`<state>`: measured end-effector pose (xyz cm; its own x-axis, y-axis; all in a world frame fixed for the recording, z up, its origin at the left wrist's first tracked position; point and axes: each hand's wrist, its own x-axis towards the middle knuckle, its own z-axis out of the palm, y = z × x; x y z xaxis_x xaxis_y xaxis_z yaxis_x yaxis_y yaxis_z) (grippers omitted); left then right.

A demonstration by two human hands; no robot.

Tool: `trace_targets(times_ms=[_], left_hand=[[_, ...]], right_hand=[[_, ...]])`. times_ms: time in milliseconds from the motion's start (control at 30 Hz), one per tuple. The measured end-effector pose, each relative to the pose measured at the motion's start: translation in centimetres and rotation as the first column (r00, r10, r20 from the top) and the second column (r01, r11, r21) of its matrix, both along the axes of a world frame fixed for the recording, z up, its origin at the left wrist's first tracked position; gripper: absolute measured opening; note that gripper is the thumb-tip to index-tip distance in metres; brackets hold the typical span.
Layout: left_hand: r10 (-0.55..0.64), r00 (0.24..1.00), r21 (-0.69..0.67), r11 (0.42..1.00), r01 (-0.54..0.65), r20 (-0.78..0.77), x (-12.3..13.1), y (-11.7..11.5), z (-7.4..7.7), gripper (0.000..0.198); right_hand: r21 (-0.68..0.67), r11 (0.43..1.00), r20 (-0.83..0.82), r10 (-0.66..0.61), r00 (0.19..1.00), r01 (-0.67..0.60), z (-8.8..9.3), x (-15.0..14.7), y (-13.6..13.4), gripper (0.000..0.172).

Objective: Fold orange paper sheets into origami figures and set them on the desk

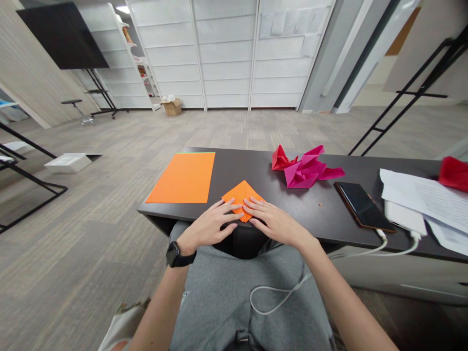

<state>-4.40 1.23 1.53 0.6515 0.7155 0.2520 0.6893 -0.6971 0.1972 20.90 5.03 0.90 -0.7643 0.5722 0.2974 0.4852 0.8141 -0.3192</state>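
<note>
A folded piece of orange origami paper (244, 190) lies at the near edge of the dark table, shaped like a diamond with one corner toward me. My left hand (214, 222) rests on its left side, fingers stretched out flat. From the other side my right hand (272, 219) lies on the paper, its fingers extended and pressing on the surface. The fingertips of both hands come close together near the paper's middle and cover part of its folds. To the left is a stack of flat orange sheets (185, 178), with a thin green edge showing at the back.
Folded magenta paper (309, 168) and a red folded piece (281, 158) sit at the back right. Farther right are a phone (361, 204), a white power bank (404, 217), printed sheets (427, 195) and a red item (454, 174). A white cable (278, 291) crosses my lap.
</note>
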Motion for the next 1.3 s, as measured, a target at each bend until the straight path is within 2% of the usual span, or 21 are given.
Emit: trace_targets(times_ms=[100, 167, 367, 467, 533, 633, 767, 833, 967, 1133, 1300], left_hand=[[0.201, 0.979, 0.053, 0.978, -0.202, 0.02, 0.4, -0.1, -0.5, 0.041], [0.249, 0.969, 0.081, 0.966, -0.247, -0.008, 0.6, 0.0, -1.1, 0.044], [0.254, 0.966, 0.138, 0.96, -0.245, -0.053, 0.6, 0.1, -1.8, 0.042], [0.249, 0.966, 0.138, 0.961, -0.238, -0.065, 0.6, 0.1, -1.6, 0.041], [0.252, 0.966, 0.144, 0.96, -0.242, -0.056, 0.6, 0.1, -1.6, 0.041], [0.278, 0.961, 0.168, 0.948, -0.27, -0.019, 0.6, -0.1, -1.6, 0.041], [0.338, 0.941, 0.17, 0.928, -0.333, -0.005, 0.7, -0.3, -1.8, 0.048], [0.355, 0.935, 0.165, 0.921, -0.352, 0.012, 0.7, -0.4, -1.8, 0.052], [0.336, 0.941, 0.153, 0.929, -0.338, 0.039, 0.6, -0.7, -1.8, 0.047], [0.35, 0.933, 0.171, 0.918, -0.358, 0.078, 1.3, -0.4, -1.3, 0.045], [0.227, 0.974, 0.157, 0.961, -0.227, 0.018, 2.7, 0.8, -1.3, 0.045]], right_hand=[[-0.008, 1.0, -0.017, 0.007, 1.0, -0.007, -0.1, -0.1, 0.0, 0.043], [-0.013, 1.0, -0.026, 0.005, 1.0, -0.005, -0.2, 0.0, 0.1, 0.042], [-0.039, 0.998, -0.069, -0.058, 0.996, 0.056, 0.5, -0.1, 0.7, 0.037], [0.024, 0.99, -0.07, -0.138, 0.988, 0.14, 1.2, -1.4, 1.3, 0.038], [0.081, 0.979, -0.003, -0.186, 0.983, 0.185, 1.1, -2.5, 1.7, 0.044], [0.073, 0.98, 0.14, -0.194, 0.971, 0.185, 0.1, -3.5, 2.0, 0.053], [0.076, 0.977, 0.168, -0.21, 0.963, 0.199, -1.1, -3.5, 2.1, 0.056], [0.081, 0.976, 0.164, -0.214, 0.963, 0.203, -1.1, -3.4, 2.0, 0.056], [0.083, 0.974, 0.181, -0.223, 0.958, 0.211, -0.6, -3.5, 1.8, 0.056], [0.079, 0.972, 0.194, -0.233, 0.953, 0.221, -0.4, -3.6, 1.7, 0.056], [0.039, 0.965, 0.18, -0.26, 0.949, 0.258, -0.7, -3.6, 1.8, 0.06]])
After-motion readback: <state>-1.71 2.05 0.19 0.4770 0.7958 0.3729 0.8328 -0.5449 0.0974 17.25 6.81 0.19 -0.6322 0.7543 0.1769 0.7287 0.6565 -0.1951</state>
